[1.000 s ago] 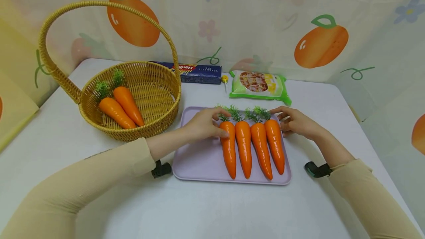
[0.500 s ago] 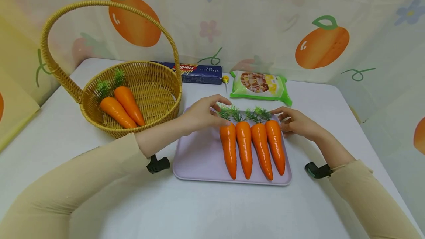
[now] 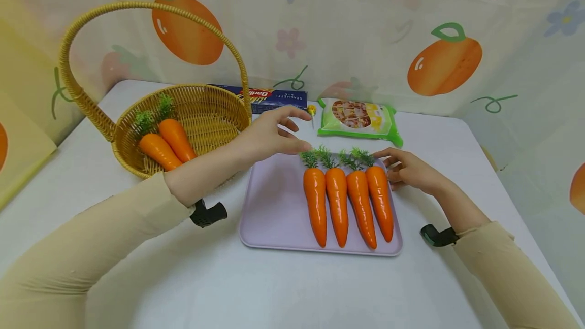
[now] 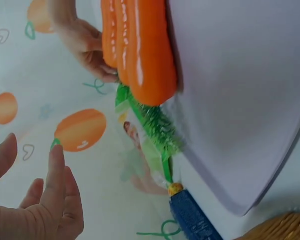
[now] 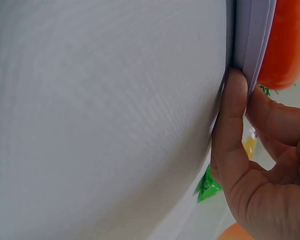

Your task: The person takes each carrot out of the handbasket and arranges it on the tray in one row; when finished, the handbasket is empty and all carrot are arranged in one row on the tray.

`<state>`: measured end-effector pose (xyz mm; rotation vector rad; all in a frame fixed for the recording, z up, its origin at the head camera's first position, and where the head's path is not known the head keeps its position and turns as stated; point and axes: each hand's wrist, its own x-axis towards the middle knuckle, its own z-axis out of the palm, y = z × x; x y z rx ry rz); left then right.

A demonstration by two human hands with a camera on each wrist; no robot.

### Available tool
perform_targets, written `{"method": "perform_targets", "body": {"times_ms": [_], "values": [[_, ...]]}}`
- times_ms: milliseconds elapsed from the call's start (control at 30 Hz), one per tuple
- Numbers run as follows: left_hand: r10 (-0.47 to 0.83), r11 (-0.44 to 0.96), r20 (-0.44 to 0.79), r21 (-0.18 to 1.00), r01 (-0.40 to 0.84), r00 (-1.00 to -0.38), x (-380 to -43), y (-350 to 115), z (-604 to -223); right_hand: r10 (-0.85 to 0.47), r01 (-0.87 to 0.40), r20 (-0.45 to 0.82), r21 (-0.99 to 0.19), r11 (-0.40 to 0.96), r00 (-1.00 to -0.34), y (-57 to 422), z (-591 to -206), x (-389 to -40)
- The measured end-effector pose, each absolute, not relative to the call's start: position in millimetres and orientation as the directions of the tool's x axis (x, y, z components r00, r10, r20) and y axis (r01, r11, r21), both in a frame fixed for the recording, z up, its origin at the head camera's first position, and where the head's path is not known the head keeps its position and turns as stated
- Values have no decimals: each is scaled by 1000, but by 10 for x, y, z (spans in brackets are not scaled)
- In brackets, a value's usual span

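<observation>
On the lilac tray (image 3: 274, 222) several orange carrots (image 3: 314, 202) with green tops lie side by side, filling its right part. My left hand (image 3: 269, 136) hovers over the tray's back left corner, fingers spread and bent, holding nothing; the left wrist view shows the same bare left hand (image 4: 45, 205). At the tray's right edge my right hand (image 3: 404, 169) pinches the rim between thumb and finger, seen closely against the tray wall (image 5: 257, 40) in the right wrist view. Two more carrots (image 3: 175, 138) lie in the wicker basket (image 3: 219, 121), partly behind my left forearm.
The basket's tall handle (image 3: 153, 5) arches at the back left. Along the back stand a blue spaghetti box (image 3: 285, 99), a small yellow lollipop (image 3: 312, 109) and a green-edged food packet (image 3: 361, 118). A fruit-print cloth (image 3: 347, 29) hangs behind the white table (image 3: 292, 288).
My left hand has left the leftmost carrot's upper end and moved up and left toward the basket. The carrots and my right hand at the tray's edge have stayed put.
</observation>
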<state>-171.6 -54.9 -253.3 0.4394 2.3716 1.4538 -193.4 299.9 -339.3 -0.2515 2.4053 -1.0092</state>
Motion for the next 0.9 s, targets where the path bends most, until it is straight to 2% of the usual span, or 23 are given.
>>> {"method": "perform_targets", "body": {"times_ms": [900], "values": [[327,337,-107,941,10,-939,-1841,-1206,-2058,-356,27,-385,-711,703,-852,2997,-3391,-1933]]}}
